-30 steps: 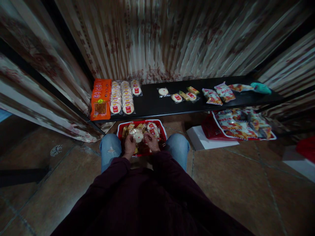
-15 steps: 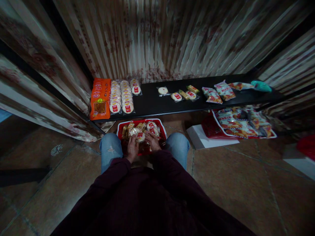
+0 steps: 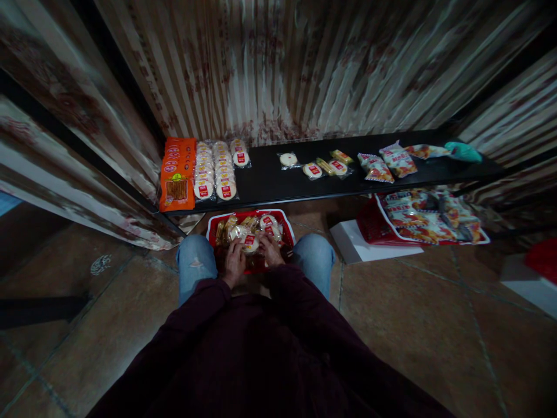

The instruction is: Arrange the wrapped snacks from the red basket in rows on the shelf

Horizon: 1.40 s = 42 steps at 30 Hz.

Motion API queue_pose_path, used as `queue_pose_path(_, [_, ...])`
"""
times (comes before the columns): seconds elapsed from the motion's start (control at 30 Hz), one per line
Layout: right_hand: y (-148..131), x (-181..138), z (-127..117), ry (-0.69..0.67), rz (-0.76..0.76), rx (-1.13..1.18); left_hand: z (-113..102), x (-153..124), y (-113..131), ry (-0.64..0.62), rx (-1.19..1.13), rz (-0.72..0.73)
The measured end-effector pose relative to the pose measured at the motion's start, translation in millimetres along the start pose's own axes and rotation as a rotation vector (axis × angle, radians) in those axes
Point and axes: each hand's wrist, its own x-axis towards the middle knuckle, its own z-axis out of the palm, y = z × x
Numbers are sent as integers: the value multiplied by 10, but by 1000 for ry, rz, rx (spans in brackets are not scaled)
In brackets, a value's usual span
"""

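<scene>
Black shelf (image 3: 265,174) across mid-frame, red basket (image 3: 286,227) just below it. Left hand (image 3: 235,262) and right hand (image 3: 271,253) over basket, fingers clamped on opposite edges of wrapped cracker (image 3: 250,243). Cracker's dead between them, neither hand nearer; round, so no long axis.

rice-cracker packet (image 3: 250,243): clear, glossy plastic. basket (image 3: 211,230): smooth plastic. shelf board (image 3: 265,169): smooth, low sheen. curtain (image 3: 278,69): matt cloth. jeans (image 3: 315,258): worn, matt denim. floor tiles (image 3: 391,325): matt.
</scene>
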Motion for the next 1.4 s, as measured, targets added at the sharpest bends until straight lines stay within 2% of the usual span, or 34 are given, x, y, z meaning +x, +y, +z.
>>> queue_pose_path(0.13, [10, 14, -29, -24, -7, -41, -95, 51, 37, 0, -24, -36])
queue_pose_path(0.3, [54, 41, -43, -81, 38, -60, -118, 191, -44, 66, -163, -123])
queue_pose_path(0.47, [29, 39, -33, -99, 65, -20, -24, 327, -93, 76, -414, -299])
queue_pose_path(0.6, [-5, 5, -14, -63, 40, -5, 86, 351, -29, 115, -545, -521])
queue_pose_path(0.7, [-24, -18, 5, -52, 40, 29, 139, 345, 15, 167, -611, -616])
queue_pose_path(0.8, [-31, -27, 14, -94, 28, 43, 144, 324, 34, 189, -653, -662])
queue_pose_path(0.93, [-15, -22, 5, -146, -31, -2, 119, 251, 59, -23, -719, -676])
queue_pose_path(1.0, [-7, -18, -2, -151, -58, -38, 115, 213, 84, -89, -745, -660])
queue_pose_path(1.13, [-11, -22, -8, -120, -93, -88, 140, 200, 136, -50, -771, -667])
queue_pose_path(1.4, [-15, -30, -19, -67, -49, -5, 181, 289, 142, 54, -822, -731])
